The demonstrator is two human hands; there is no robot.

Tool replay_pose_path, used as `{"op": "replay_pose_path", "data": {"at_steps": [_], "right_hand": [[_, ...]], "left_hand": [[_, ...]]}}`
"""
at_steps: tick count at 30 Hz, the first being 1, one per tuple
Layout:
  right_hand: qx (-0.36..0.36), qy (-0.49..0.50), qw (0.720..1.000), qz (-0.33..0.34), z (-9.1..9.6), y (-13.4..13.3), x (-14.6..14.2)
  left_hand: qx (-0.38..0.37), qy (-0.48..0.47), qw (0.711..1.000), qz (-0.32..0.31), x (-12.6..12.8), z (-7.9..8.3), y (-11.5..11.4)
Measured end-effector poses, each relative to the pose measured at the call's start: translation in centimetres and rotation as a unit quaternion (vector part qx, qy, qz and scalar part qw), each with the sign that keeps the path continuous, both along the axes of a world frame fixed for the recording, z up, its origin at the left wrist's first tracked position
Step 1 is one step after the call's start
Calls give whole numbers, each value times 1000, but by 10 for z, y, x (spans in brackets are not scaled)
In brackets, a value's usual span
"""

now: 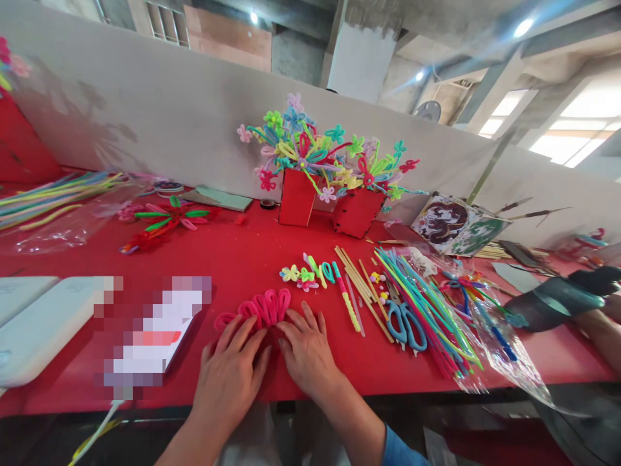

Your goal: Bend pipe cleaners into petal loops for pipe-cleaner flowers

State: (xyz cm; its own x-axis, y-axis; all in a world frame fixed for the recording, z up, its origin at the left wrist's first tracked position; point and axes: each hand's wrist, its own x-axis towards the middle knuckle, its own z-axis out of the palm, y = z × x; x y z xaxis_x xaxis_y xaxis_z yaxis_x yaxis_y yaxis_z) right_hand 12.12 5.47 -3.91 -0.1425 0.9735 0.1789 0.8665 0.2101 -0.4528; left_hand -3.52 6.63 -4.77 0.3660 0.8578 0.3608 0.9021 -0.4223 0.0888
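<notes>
A row of bright pink pipe-cleaner loops [264,308], fanned like petals, lies on the red tabletop in front of me. My left hand [233,362] is bent over the left and lower part of the loops, with its fingers closed on them. From the other side, my right hand [309,346] pinches the lower right end between thumb and index finger, while its other fingers stretch out. The fingers hide the bottom ends of the loops. Just beyond lie small finished pipe-cleaner flowers [301,277] and a teal pipe-cleaner loop [328,272].
Blue-handled scissors [406,327], wooden sticks [359,281] and bundled pipe cleaners [427,310] lie to the right. Two red boxes [297,197] of pipe-cleaner flowers stand behind. On the left are a blurred phone [155,336] and a white case [53,330]. Another person's arm [599,333] shows far right.
</notes>
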Motion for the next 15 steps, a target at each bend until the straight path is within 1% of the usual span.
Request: {"op": "replay_pose_path", "data": {"at_steps": [7, 10, 12, 15], "right_hand": [[4, 24, 1000, -19, -3, 2, 1], [-1, 19, 1000, -17, -2, 3, 1], [-6, 9, 1000, -16, -1, 3, 1], [-13, -9, 1000, -4, -1, 2, 0]], "left_hand": [[38, -33, 998, -33, -9, -5, -1], [80, -61, 994, -44, -11, -9, -1], [113, -75, 990, -42, -12, -11, -2], [140, -66, 988, -11, -15, -12, -4]]}}
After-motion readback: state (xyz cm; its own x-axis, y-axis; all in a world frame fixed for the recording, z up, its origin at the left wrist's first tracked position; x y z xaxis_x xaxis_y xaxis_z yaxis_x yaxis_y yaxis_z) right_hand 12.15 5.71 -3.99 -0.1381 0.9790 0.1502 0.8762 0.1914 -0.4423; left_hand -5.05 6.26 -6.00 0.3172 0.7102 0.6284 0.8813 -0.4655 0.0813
